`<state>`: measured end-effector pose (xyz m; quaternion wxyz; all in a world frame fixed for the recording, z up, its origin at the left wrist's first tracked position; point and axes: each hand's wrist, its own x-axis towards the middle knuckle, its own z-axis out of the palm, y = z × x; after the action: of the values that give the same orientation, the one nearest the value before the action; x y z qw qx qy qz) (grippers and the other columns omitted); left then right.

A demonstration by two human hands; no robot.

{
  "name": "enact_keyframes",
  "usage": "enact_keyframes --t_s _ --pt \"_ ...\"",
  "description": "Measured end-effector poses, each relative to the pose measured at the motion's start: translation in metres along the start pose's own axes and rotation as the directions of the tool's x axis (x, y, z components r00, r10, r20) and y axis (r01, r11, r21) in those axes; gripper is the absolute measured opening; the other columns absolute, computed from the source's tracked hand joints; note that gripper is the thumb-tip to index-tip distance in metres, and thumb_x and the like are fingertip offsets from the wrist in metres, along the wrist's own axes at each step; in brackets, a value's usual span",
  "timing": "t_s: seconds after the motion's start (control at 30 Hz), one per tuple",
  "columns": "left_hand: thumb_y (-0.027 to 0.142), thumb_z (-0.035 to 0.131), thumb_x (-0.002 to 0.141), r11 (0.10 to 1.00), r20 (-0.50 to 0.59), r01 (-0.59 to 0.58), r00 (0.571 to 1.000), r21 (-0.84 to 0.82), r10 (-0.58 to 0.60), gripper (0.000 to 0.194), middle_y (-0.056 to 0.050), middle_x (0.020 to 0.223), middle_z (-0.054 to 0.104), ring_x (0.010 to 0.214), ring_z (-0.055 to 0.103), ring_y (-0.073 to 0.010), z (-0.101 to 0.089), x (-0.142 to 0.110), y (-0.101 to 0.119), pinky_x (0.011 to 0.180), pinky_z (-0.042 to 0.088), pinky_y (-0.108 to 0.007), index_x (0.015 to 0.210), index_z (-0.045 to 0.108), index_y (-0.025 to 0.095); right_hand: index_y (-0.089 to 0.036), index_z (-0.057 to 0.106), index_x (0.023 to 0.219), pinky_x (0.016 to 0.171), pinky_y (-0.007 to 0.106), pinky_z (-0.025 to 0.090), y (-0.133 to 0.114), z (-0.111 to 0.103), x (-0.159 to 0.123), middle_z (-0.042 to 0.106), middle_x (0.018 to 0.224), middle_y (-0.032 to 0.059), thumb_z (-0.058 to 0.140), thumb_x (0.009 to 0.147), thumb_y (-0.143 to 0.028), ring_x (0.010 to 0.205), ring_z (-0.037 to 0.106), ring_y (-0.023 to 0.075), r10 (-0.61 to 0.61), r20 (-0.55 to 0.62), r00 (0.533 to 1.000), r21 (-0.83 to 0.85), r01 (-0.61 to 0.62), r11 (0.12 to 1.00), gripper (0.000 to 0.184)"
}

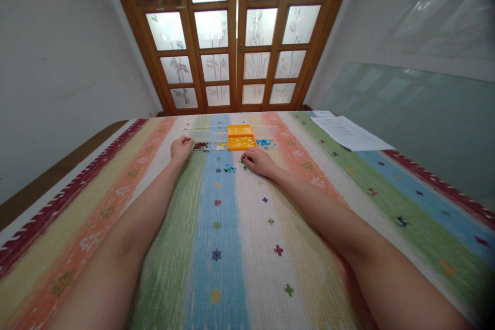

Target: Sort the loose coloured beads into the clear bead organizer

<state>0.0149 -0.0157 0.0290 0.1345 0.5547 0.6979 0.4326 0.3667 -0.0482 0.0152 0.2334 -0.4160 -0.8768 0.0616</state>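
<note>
My left hand point(181, 148) rests on the striped cloth with its fingers curled, touching the left end of a clear compartment box point(211, 146) that holds dark red and yellow beads. My right hand point(258, 161) lies knuckles up just below an orange tray point(240, 137) of small light beads, its fingertips pinched over a few tiny green beads point(243, 164). A small heap of blue and green beads point(229, 168) lies loose on the cloth between my hands. Blue beads point(265, 143) sit in a clear compartment right of the orange tray.
The table carries a striped cloth point(216, 247) with small coloured motifs. Sheets of white paper point(348, 131) lie at the far right corner. A glass pane point(406, 113) leans on the right wall. Wooden double doors point(235, 36) with frosted panes stand beyond the table.
</note>
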Motion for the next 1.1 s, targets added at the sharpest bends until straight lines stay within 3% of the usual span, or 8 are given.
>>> enact_keyframes --t_s 0.1,0.2,0.43,0.5,0.57,0.7,0.93,1.1 --pt "0.040 0.062 0.086 0.981 0.031 -0.104 0.994 0.162 0.101 0.030 -0.004 0.072 0.068 0.068 0.058 -0.0188 0.001 -0.008 0.008 0.064 0.037 -0.027 0.100 0.077 0.018 -0.022 0.076 0.100 0.086 0.031 0.043 0.001 0.001 0.000 0.074 0.099 0.0065 0.058 0.096 -0.022 0.097 0.062 0.0212 -0.005 0.001 1.000 -0.004 0.005 1.000 0.018" --pt "0.039 0.058 0.091 0.950 0.154 -0.242 0.965 0.199 0.214 0.031 -0.005 0.075 0.069 0.069 0.058 -0.0192 0.009 -0.022 0.025 0.066 0.038 -0.028 0.103 0.078 0.019 -0.022 0.076 0.100 0.086 0.031 0.043 0.001 0.001 0.000 0.074 0.100 0.0069 0.057 0.096 -0.021 0.097 0.062 0.0213 -0.010 -0.001 1.000 -0.004 0.010 1.000 0.019" --pt "0.036 0.057 0.095 0.816 0.547 -0.564 0.726 0.126 0.417 0.037 -0.006 0.090 0.075 0.080 0.065 -0.0211 0.041 -0.074 0.071 0.077 0.046 -0.030 0.127 0.072 0.024 -0.020 0.075 0.100 0.090 0.032 0.043 0.004 0.004 0.002 0.075 0.101 0.0078 0.055 0.097 -0.020 0.098 0.063 0.0215 0.069 -0.098 0.993 -0.004 -0.070 0.998 0.020" --pt "0.038 0.053 0.098 0.764 0.616 -0.631 0.656 0.132 0.436 0.039 -0.007 0.101 0.077 0.088 0.068 -0.0225 0.049 -0.087 0.077 0.082 0.047 -0.031 0.131 0.070 0.028 -0.020 0.075 0.102 0.090 0.032 0.044 0.007 0.005 0.002 0.075 0.103 0.0084 0.055 0.097 -0.020 0.100 0.063 0.0217 0.114 -0.126 0.985 0.004 -0.114 0.993 0.020" --pt "0.040 0.049 0.101 0.730 0.650 -0.668 0.621 0.145 0.439 0.039 -0.008 0.110 0.077 0.095 0.069 -0.0236 0.053 -0.095 0.080 0.085 0.048 -0.032 0.132 0.070 0.031 -0.020 0.074 0.102 0.089 0.032 0.044 0.009 0.005 0.002 0.075 0.103 0.0083 0.055 0.097 -0.020 0.100 0.064 0.0217 0.143 -0.139 0.980 0.013 -0.142 0.990 0.020" --pt "0.042 0.048 0.101 0.708 0.649 -0.681 0.626 0.185 0.432 0.038 -0.009 0.109 0.077 0.097 0.070 -0.0254 0.053 -0.103 0.086 0.086 0.049 -0.034 0.126 0.073 0.030 -0.020 0.074 0.100 0.089 0.032 0.044 0.010 0.006 0.003 0.075 0.101 0.0078 0.055 0.097 -0.020 0.098 0.064 0.0217 0.130 -0.142 0.981 0.021 -0.128 0.992 0.019" --pt "0.044 0.052 0.099 0.728 0.595 -0.644 0.687 0.233 0.417 0.035 -0.011 0.103 0.077 0.096 0.070 -0.0262 0.060 -0.121 0.103 0.084 0.048 -0.034 0.116 0.076 0.024 -0.020 0.075 0.102 0.088 0.032 0.044 0.011 0.008 0.005 0.076 0.102 0.0075 0.056 0.096 -0.019 0.097 0.065 0.0214 0.118 -0.135 0.984 0.016 -0.117 0.993 0.020" --pt "0.035 0.054 0.097 0.752 0.552 -0.611 0.727 0.249 0.408 0.028 -0.011 0.103 0.077 0.096 0.070 -0.0268 0.066 -0.121 0.099 0.082 0.048 -0.035 0.111 0.076 0.024 -0.020 0.075 0.101 0.087 0.031 0.044 0.012 0.010 0.005 0.076 0.101 0.0071 0.056 0.096 -0.020 0.097 0.065 0.0214 0.109 -0.142 0.984 0.023 -0.107 0.994 0.019"
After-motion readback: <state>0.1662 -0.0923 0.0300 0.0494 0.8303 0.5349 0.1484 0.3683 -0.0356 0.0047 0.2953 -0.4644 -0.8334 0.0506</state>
